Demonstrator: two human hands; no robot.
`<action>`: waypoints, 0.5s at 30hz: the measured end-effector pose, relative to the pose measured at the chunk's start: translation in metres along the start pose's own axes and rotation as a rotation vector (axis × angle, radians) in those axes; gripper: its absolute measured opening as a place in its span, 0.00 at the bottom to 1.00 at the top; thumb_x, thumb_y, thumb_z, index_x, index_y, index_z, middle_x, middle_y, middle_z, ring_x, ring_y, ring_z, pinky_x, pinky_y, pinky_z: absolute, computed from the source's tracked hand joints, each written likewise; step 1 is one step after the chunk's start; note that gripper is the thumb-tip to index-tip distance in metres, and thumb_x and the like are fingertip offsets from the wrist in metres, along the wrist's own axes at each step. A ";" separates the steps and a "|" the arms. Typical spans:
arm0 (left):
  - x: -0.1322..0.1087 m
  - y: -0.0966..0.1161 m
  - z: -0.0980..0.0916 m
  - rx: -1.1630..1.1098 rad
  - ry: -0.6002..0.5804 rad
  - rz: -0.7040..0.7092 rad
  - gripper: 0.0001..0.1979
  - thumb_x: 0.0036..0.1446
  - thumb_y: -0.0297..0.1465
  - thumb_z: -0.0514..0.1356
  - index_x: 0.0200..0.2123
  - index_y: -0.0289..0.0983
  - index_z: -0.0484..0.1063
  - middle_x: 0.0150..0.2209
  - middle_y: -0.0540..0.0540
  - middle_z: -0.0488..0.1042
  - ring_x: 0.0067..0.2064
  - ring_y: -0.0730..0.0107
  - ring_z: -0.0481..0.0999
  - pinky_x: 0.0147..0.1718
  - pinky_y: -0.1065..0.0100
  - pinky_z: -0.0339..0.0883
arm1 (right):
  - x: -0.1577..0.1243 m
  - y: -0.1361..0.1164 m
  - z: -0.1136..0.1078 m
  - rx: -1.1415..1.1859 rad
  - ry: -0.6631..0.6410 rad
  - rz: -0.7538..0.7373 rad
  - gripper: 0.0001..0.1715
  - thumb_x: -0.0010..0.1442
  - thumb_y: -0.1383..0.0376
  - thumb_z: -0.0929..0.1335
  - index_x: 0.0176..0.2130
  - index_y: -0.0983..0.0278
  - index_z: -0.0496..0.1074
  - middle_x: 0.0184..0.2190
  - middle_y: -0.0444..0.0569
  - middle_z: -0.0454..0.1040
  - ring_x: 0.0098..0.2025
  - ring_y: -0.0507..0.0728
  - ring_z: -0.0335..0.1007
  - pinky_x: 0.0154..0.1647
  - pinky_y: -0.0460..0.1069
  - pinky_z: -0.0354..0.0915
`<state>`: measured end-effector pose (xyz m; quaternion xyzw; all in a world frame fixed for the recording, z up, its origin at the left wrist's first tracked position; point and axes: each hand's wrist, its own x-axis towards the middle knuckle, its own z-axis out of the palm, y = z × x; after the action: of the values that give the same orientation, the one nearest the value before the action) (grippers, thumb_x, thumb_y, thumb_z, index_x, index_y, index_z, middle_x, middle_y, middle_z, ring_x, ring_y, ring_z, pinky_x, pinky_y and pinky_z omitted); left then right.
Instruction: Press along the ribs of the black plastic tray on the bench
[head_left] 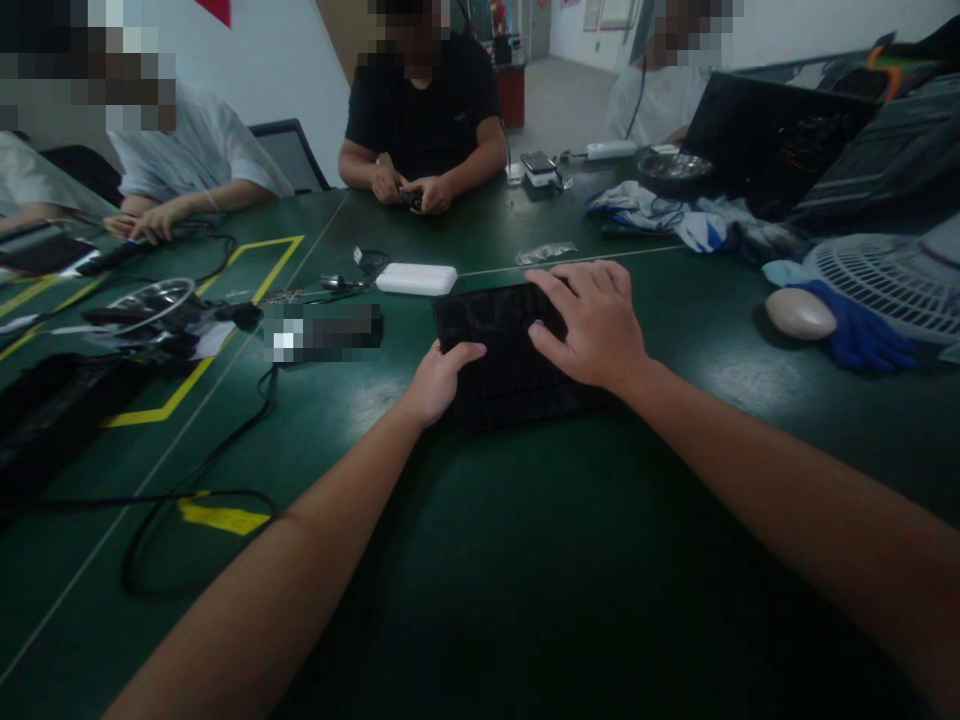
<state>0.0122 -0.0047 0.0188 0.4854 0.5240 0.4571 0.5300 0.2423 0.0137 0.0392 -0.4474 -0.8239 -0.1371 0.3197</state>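
A flat black rectangular object (502, 385), dark and creased on its surface, lies on the green table in front of me; I cannot make out its exact kind. My left hand (442, 380) grips its left edge, thumb on top and the other fingers hidden beneath or behind. Across its upper right part reaches my right hand (592, 325), palm down with the fingers apart. The right thumb and fingertips touch or hover just over the black surface. Just beyond the object's far left corner rests a white power bank (417, 279).
Cables and a metal-rimmed bowl (154, 305) crowd the left, near yellow tape (169, 410). To the right are a white fan (885, 285), a blue glove (855, 325) and a pale computer mouse (800, 314). Several people sit across the table; one in black (424, 120) handles a small dark object.
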 end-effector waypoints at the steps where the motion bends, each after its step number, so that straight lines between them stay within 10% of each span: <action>1: -0.001 0.001 0.001 -0.016 -0.005 0.000 0.22 0.43 0.40 0.67 0.42 0.36 0.75 0.46 0.40 0.81 0.53 0.42 0.78 0.56 0.45 0.71 | 0.000 0.000 0.000 -0.003 0.001 -0.002 0.33 0.63 0.53 0.62 0.64 0.62 0.64 0.55 0.55 0.70 0.58 0.68 0.61 0.63 0.65 0.49; 15: -0.002 0.003 0.003 -0.024 -0.031 0.003 0.22 0.44 0.39 0.66 0.43 0.37 0.75 0.44 0.41 0.81 0.50 0.43 0.79 0.53 0.45 0.73 | 0.000 0.000 -0.001 -0.008 -0.005 0.004 0.33 0.65 0.52 0.61 0.64 0.61 0.64 0.55 0.55 0.70 0.58 0.67 0.61 0.63 0.64 0.50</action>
<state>0.0151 -0.0062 0.0221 0.4868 0.5093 0.4568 0.5431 0.2426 0.0130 0.0401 -0.4507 -0.8232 -0.1386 0.3162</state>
